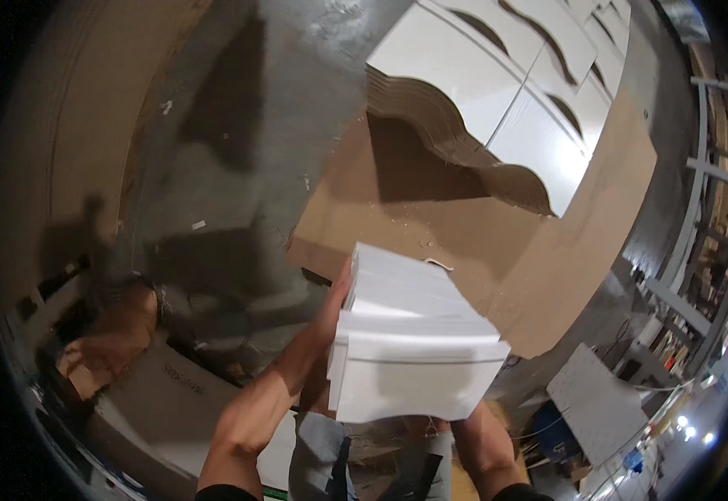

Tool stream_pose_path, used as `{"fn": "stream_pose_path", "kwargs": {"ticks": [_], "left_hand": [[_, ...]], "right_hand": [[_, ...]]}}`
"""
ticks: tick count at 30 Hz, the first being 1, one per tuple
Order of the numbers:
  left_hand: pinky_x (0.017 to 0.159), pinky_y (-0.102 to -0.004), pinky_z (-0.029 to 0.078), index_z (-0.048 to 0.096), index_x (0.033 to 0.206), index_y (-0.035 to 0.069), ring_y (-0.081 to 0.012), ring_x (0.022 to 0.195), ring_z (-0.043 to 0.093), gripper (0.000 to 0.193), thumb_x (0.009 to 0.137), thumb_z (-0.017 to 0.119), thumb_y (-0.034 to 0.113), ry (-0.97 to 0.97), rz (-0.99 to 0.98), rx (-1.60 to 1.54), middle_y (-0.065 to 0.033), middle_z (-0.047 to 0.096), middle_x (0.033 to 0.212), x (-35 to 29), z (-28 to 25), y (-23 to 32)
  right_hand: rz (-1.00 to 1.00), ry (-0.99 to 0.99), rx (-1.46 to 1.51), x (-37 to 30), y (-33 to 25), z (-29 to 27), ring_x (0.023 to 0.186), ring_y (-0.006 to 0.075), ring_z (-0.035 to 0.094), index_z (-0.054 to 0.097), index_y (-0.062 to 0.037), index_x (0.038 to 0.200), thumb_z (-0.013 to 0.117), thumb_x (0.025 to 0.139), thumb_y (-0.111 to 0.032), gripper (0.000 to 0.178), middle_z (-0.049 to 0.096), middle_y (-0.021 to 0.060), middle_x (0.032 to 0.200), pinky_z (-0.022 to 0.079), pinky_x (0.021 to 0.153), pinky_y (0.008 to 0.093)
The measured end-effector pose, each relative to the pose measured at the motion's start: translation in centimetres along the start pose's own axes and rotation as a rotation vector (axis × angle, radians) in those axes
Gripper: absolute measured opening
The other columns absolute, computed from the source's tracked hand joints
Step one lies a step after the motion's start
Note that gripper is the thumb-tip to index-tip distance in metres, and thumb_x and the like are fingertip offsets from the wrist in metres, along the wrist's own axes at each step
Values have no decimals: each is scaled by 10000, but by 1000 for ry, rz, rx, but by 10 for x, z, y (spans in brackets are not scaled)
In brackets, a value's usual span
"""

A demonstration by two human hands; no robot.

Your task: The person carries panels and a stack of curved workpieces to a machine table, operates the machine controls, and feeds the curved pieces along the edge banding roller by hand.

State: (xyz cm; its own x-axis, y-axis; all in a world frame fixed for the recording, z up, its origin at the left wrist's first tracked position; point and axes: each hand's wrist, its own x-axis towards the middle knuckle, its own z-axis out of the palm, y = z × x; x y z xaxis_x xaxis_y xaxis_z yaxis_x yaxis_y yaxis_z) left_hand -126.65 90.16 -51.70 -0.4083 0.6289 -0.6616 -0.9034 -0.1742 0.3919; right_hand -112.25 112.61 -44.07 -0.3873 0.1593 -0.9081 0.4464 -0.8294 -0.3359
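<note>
Between my forearms I hold a stack of white panels [418,363] with a curved lower edge, tilted and raised in front of my legs. My left hand [343,288] grips its left side, the fingers partly hidden by the panels. My right hand [466,424] is at the lower right corner of the stack, its fingers hidden behind it. Beyond, several piles of white panels with wavy edges [452,63] lie side by side on a brown cardboard sheet [539,267]. The layered brown edges of the nearest pile face me.
A small curved offcut [439,264] and scraps lie on the cardboard. At the lower left are a large cardboard box [164,401] and crumpled brown paper [113,342]. A white board [594,401] leans at the lower right, near a blue bin [554,434]. Metal racking [698,192] runs along the right.
</note>
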Motion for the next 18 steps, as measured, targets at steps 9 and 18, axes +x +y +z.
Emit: {"fn": "stream_pose_path", "kwargs": {"ticks": [9,18], "left_hand": [[1132,-358,288,297,1515,78,-225,1360,368,705,1005,338,562,273,95,-40,-105,377,1493,-240,152,70],[1103,-363,330,348,1492,86,-228,1310,429,705,997,334,588,249,239,-260,-110,437,1444,-458,196,77]], "right_hand": [[12,-68,-154,-182,-6,18,1194,277,550,419,-33,1423,403,1012,-495,618,547,120,1339,468,995,448],[-4,-285,-390,-337,-18,109,1184,278,559,431,-37,1415,407,1011,-491,608,556,112,1331,472,991,448]]}}
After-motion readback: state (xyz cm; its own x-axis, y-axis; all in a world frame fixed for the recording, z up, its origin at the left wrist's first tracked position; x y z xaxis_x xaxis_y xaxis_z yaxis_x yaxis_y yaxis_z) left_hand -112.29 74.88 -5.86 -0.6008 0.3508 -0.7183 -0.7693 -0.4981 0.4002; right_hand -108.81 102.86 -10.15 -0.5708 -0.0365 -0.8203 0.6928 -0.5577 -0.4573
